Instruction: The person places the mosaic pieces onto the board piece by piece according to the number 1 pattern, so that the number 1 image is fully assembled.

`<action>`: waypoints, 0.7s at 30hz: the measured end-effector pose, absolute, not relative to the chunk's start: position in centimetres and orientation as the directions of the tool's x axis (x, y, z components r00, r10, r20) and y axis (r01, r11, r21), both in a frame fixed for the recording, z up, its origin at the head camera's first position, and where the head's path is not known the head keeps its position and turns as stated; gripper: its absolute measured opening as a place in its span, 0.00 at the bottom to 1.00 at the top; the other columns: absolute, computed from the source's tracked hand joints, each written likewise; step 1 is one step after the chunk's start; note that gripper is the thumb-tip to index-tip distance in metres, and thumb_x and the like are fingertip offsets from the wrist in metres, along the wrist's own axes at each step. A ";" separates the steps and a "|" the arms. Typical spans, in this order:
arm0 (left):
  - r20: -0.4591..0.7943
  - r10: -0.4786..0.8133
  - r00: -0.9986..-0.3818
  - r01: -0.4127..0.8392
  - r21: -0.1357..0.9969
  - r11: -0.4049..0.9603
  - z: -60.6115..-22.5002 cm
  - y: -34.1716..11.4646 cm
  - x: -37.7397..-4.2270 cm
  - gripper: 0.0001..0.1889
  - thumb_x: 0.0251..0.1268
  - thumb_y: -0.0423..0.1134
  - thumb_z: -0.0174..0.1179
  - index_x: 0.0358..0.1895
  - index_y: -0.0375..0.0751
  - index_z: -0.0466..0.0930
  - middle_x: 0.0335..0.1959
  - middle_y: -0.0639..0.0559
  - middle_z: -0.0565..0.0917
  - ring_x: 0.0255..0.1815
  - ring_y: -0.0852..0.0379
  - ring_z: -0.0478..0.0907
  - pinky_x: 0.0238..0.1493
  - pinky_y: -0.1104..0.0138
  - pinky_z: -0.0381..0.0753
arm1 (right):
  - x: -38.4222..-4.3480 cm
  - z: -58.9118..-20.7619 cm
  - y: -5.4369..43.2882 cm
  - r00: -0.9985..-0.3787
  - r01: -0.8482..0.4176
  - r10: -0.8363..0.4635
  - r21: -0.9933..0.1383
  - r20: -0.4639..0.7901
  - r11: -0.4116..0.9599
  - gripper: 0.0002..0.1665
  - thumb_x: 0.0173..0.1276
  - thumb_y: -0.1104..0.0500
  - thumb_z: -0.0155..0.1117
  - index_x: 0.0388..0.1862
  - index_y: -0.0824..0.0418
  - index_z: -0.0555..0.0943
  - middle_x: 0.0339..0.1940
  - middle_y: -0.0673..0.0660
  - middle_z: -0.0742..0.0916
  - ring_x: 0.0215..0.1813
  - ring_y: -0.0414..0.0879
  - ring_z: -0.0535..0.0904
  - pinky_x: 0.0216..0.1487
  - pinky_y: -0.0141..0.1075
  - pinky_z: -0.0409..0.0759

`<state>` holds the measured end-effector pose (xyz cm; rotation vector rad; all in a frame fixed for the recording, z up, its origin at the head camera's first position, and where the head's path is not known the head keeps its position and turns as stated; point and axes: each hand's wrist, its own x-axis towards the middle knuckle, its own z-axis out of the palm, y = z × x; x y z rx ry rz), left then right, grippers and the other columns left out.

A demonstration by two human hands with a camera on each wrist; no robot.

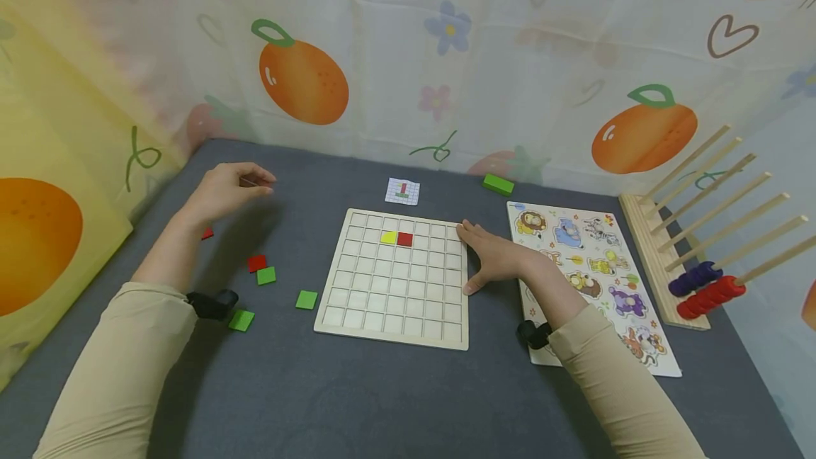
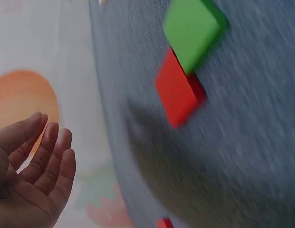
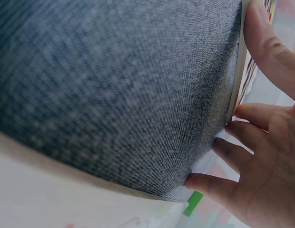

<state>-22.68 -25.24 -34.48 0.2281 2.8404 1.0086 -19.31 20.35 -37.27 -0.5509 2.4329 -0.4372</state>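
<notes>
A wooden grid board (image 1: 395, 289) lies on the dark cloth, with a yellow square tile (image 1: 389, 237) and a red square tile (image 1: 404, 239) side by side in its upper cells. My right hand (image 1: 494, 253) is spread along the board's right edge, thumb and fingertips touching it. Left of the board, my left hand (image 1: 231, 188) is raised above the cloth, its fingers loosely bent and nothing seen in them. Nearest below it are a red tile (image 2: 178, 90) and a green tile (image 2: 192, 33), touching. More green tiles (image 1: 307, 299) lie between that hand and the board.
A small card (image 1: 402, 191) with a red and green pattern lies behind the board, and a green block (image 1: 498, 184) sits farther right. An animal puzzle board (image 1: 599, 282) lies under my right forearm. Beyond it stands a wooden peg rack (image 1: 663, 261) with blue and red beads.
</notes>
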 end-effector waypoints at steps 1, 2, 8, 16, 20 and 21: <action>-0.067 0.167 -0.984 0.087 0.633 0.769 -34.6 -25.8 -22.6 0.18 0.72 0.44 0.57 0.59 0.38 0.78 0.55 0.36 0.82 0.56 0.39 0.79 0.56 0.48 0.74 | -19.3 -37.3 20.4 -0.734 -0.282 -0.479 -0.426 -0.481 0.860 0.70 0.56 0.46 0.77 0.82 0.61 0.39 0.83 0.63 0.42 0.83 0.64 0.36 0.79 0.62 0.46; -0.075 0.154 -0.985 0.073 0.630 0.773 -34.8 -26.4 -22.5 0.19 0.72 0.44 0.57 0.59 0.38 0.77 0.56 0.35 0.82 0.57 0.39 0.78 0.56 0.48 0.74 | -19.3 -37.3 20.4 -0.734 -0.282 -0.479 -0.425 -0.481 0.860 0.70 0.56 0.46 0.77 0.82 0.61 0.39 0.83 0.63 0.42 0.83 0.64 0.36 0.79 0.63 0.46; -0.144 0.104 -0.984 -0.012 0.639 0.769 -35.7 -29.2 -22.1 0.24 0.72 0.48 0.57 0.64 0.37 0.73 0.63 0.32 0.77 0.62 0.37 0.74 0.60 0.47 0.72 | -19.4 -37.5 20.4 -0.731 -0.289 -0.485 -0.427 -0.479 0.857 0.70 0.55 0.46 0.77 0.81 0.61 0.39 0.83 0.63 0.42 0.83 0.64 0.36 0.79 0.62 0.46; -0.204 0.110 -0.973 -0.025 0.564 0.825 -36.8 -32.7 -21.7 0.27 0.68 0.44 0.61 0.64 0.31 0.72 0.63 0.27 0.75 0.60 0.32 0.74 0.48 0.58 0.77 | -19.4 -37.5 20.4 -0.735 -0.292 -0.482 -0.420 -0.476 0.860 0.71 0.55 0.45 0.77 0.81 0.62 0.39 0.83 0.63 0.42 0.83 0.64 0.36 0.79 0.62 0.47; -0.197 0.128 -0.972 0.004 0.533 0.846 -37.2 -33.7 -21.6 0.26 0.63 0.39 0.65 0.61 0.28 0.74 0.60 0.25 0.77 0.57 0.33 0.76 0.43 0.68 0.73 | -19.4 -37.6 20.4 -0.738 -0.290 -0.478 -0.417 -0.476 0.862 0.71 0.54 0.45 0.77 0.81 0.62 0.40 0.83 0.64 0.42 0.83 0.65 0.37 0.79 0.62 0.47; -0.194 0.127 -0.973 0.006 0.527 0.850 -37.2 -33.8 -21.6 0.26 0.62 0.39 0.66 0.60 0.27 0.74 0.59 0.25 0.77 0.53 0.35 0.78 0.43 0.69 0.73 | -19.4 -37.6 20.4 -0.739 -0.288 -0.477 -0.416 -0.476 0.862 0.71 0.54 0.45 0.78 0.81 0.62 0.40 0.83 0.64 0.42 0.83 0.64 0.37 0.79 0.63 0.47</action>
